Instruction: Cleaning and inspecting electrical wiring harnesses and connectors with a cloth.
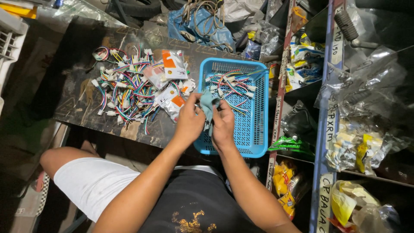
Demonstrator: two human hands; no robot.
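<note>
Head view: both hands (206, 123) pinch teal pouch (207, 105) over basket (258, 149) edge — wire pile (129, 88) left.

Lighting: uneven, overhead, strongest on the work board (86, 108) and blue basket (254, 129); both stood bright against a dim surround. Left edge and floor: near black. Glare: white shine on plastic bags (366, 86) along the shelves. Shadows: soft, falling under the forearms onto the lap. Focus: centre sharp; corners slightly soft. Distortion: wide-angle bowing, shelf uprights (325, 129) leaning outward at right.
</note>
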